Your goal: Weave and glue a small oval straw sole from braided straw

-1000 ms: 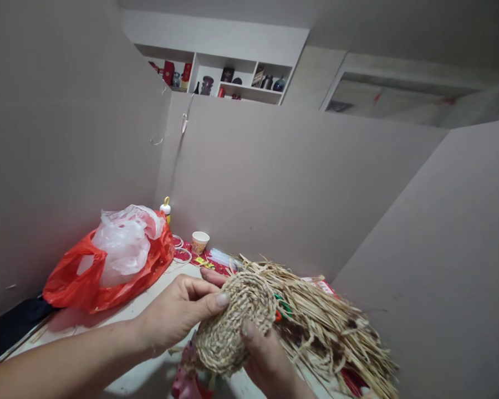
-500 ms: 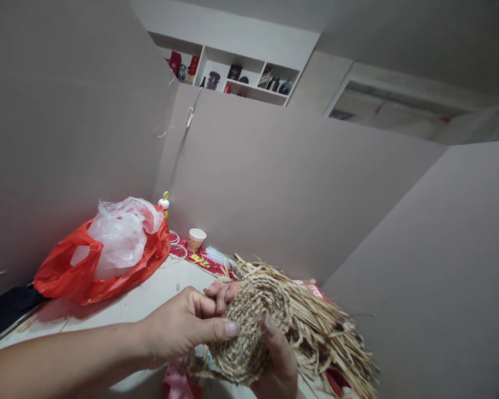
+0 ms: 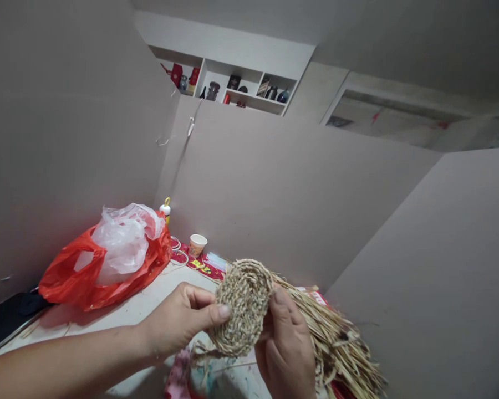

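Note:
Both my hands hold a round woven straw piece up over the table. My left hand pinches its left edge, thumb on the front. My right hand grips its right side, with the back of the hand toward me and the thumb against the weave. Loose straw strands fan out from the piece to the right and lie behind my right hand.
A red plastic bag with a clear bag inside sits on the white table at left. A paper cup, a small bottle and red printed sheets lie by the back wall. Grey walls enclose the table.
The woven piece has been turned and lifted a little. My right hand has come round from beneath it to its right side, now showing its back.

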`<state>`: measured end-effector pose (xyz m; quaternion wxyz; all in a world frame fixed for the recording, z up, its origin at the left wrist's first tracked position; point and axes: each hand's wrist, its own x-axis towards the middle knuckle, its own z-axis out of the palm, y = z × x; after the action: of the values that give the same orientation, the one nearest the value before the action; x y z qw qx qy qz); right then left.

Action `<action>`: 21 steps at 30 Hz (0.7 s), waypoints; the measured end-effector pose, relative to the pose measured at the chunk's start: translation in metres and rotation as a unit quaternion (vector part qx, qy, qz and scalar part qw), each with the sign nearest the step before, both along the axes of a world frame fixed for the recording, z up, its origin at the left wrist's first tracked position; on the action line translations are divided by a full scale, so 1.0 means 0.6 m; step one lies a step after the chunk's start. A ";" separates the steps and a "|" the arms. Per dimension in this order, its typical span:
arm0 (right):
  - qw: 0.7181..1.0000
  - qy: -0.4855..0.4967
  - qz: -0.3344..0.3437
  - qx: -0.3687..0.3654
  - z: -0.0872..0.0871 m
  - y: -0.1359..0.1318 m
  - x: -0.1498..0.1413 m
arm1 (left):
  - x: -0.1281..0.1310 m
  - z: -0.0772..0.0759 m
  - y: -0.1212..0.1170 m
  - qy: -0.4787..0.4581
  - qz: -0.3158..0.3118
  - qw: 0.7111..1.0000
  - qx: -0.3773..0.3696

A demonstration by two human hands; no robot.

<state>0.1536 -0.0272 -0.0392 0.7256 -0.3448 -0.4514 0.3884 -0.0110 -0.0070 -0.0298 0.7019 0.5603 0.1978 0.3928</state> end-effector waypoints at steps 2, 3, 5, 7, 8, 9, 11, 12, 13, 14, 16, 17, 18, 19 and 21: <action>0.997 -0.076 -0.019 -0.012 0.001 -0.005 0.001 | -0.003 0.002 -0.001 0.004 -0.017 1.000 0.024; 0.993 -0.117 -0.028 -0.010 0.004 -0.009 0.001 | -0.006 0.005 0.000 0.000 -0.008 0.999 0.042; 0.979 -0.201 -0.042 0.010 0.010 -0.017 -0.003 | -0.013 0.014 0.001 -0.014 0.038 0.996 0.082; 0.960 -0.275 -0.039 0.041 0.014 -0.024 -0.007 | -0.020 0.023 0.003 -0.015 0.081 0.990 0.111; 0.950 -0.304 -0.035 0.058 0.015 -0.027 -0.009 | -0.022 0.026 0.004 -0.006 0.093 0.989 0.117; 0.943 -0.323 -0.035 0.072 0.014 -0.029 -0.010 | -0.024 0.029 0.005 0.004 0.102 0.987 0.121; 0.941 -0.326 -0.043 0.082 0.011 -0.031 -0.010 | -0.026 0.030 0.007 0.019 0.117 0.985 0.122; 0.945 -0.315 -0.047 0.077 0.009 -0.031 -0.009 | -0.027 0.030 0.007 0.021 0.124 0.984 0.124; 0.950 -0.301 -0.044 0.065 0.008 -0.030 -0.007 | -0.027 0.030 0.007 0.019 0.128 0.984 0.126; 0.957 -0.283 -0.037 0.049 0.007 -0.028 -0.005 | -0.027 0.030 0.006 0.018 0.128 0.984 0.127; 0.971 -0.236 -0.019 0.018 0.007 -0.024 -0.002 | -0.027 0.030 0.006 0.016 0.113 0.986 0.121; 0.978 -0.210 -0.004 0.005 0.007 -0.022 -0.001 | -0.026 0.030 0.006 0.013 0.100 0.988 0.114; 0.983 -0.181 0.015 -0.005 0.008 -0.019 0.000 | -0.025 0.029 0.006 0.008 0.083 0.991 0.103; 0.988 -0.150 0.039 -0.013 0.010 -0.016 0.001 | -0.023 0.029 0.005 0.002 0.067 0.993 0.092; 0.989 -0.094 0.105 -0.036 0.015 -0.012 0.000 | -0.018 0.026 0.004 -0.008 0.047 0.996 0.073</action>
<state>0.1535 -0.0344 -0.0299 0.6222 -0.3570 -0.5368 0.4441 -0.0220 -0.0048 -0.0141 0.6414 0.5972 0.1886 0.4432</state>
